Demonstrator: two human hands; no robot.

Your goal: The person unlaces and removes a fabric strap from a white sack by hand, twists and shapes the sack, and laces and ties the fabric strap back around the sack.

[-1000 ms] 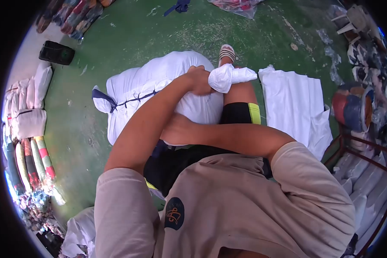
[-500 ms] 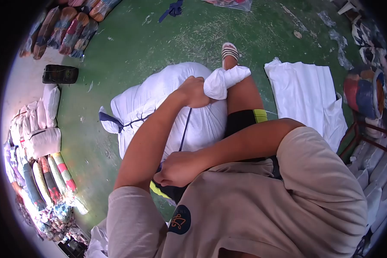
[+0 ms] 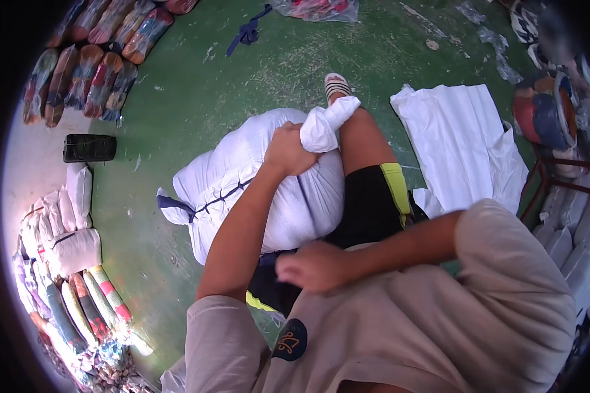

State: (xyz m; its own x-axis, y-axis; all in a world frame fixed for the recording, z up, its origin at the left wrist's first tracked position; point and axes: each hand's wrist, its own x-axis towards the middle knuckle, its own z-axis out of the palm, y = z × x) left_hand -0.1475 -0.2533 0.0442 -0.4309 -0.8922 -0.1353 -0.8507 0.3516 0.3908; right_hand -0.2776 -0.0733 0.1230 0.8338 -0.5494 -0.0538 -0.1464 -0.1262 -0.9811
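Note:
A bulging white sack (image 3: 236, 147) lies on the floor against my bent leg, its seam laced with dark cord (image 3: 226, 195). My left hand (image 3: 292, 149) is closed around the sack's gathered upper right corner, beside the knotted white end (image 3: 320, 131) that sticks out past my fist. A second tied corner (image 3: 175, 208), white and navy, points left. Low over my lap, by the sack's near edge, is my right hand (image 3: 311, 267). Motion smears its fingers, so what they hold, if anything, cannot be made out.
Flattened white sacking (image 3: 455, 141) lies on the green floor to the right. Wrapped colourful bundles (image 3: 88, 78) are stacked at upper left, near a black package (image 3: 90, 148). A navy strip (image 3: 249, 33) lies ahead. A red metal frame (image 3: 537, 187) stands at right.
My right hand has shifted right, and the dark cord stretched between it and the sack no longer shows. My left hand keeps its grip on the corner. The whole view has shifted slightly.

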